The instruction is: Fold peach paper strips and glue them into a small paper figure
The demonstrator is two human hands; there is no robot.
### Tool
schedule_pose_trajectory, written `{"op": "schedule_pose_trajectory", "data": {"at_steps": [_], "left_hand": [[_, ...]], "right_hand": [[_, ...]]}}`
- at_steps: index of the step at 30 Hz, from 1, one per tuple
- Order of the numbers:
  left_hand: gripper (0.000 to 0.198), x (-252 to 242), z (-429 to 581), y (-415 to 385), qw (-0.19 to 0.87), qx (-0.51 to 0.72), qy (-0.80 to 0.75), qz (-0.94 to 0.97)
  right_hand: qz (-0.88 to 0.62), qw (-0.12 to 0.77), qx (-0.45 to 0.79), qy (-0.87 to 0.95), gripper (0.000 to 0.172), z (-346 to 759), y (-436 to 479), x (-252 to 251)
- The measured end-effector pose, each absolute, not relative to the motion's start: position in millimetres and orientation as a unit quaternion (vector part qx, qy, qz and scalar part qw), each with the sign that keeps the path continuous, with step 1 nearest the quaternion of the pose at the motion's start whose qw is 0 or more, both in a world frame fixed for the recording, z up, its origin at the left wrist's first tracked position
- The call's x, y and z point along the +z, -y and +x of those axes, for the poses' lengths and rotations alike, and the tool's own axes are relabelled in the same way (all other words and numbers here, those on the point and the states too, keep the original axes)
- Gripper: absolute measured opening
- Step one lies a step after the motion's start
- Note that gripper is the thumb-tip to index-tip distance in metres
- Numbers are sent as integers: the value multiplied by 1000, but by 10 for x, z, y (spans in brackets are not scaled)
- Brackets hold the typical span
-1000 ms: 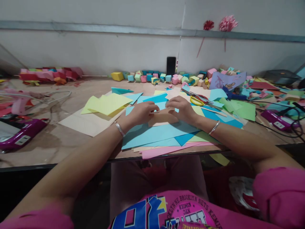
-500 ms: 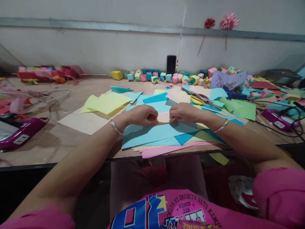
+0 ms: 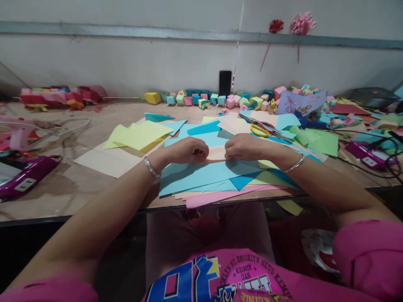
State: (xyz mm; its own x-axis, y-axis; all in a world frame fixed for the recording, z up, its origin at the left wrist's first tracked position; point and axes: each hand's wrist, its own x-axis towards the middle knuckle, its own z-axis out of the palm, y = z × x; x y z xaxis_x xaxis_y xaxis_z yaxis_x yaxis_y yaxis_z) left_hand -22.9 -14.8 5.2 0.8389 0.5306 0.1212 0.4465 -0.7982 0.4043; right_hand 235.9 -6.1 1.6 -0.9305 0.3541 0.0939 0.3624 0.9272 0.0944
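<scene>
A small peach paper sheet (image 3: pixel 216 153) lies folded on a pile of blue, pink and green sheets (image 3: pixel 201 174) near the table's front edge. My left hand (image 3: pixel 188 150) is closed and pinches its left end. My right hand (image 3: pixel 244 147) is closed on its right end. Both hands press the paper down against the pile. Each wrist carries a silver bangle.
Yellow sheets (image 3: pixel 138 135) and a cream sheet (image 3: pixel 108 159) lie to the left. Yellow-handled scissors (image 3: pixel 261 128) rest behind my right hand. A row of paper cubes (image 3: pixel 201 100) and a black phone (image 3: pixel 225 83) stand by the wall. Purple devices (image 3: pixel 22 174) with cables sit at both sides.
My fingers went from spread flat over the peach paper to pinched at its two ends. The paper has been folded narrower and is pressed down.
</scene>
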Motion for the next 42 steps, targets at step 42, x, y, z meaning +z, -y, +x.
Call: {"op": "schedule_pose_trajectory", "data": {"at_steps": [42], "left_hand": [[11, 255, -272, 232, 72, 16, -309, 948]], "right_hand": [[-177, -20, -69, 982, 27, 2397, 92, 134]]}}
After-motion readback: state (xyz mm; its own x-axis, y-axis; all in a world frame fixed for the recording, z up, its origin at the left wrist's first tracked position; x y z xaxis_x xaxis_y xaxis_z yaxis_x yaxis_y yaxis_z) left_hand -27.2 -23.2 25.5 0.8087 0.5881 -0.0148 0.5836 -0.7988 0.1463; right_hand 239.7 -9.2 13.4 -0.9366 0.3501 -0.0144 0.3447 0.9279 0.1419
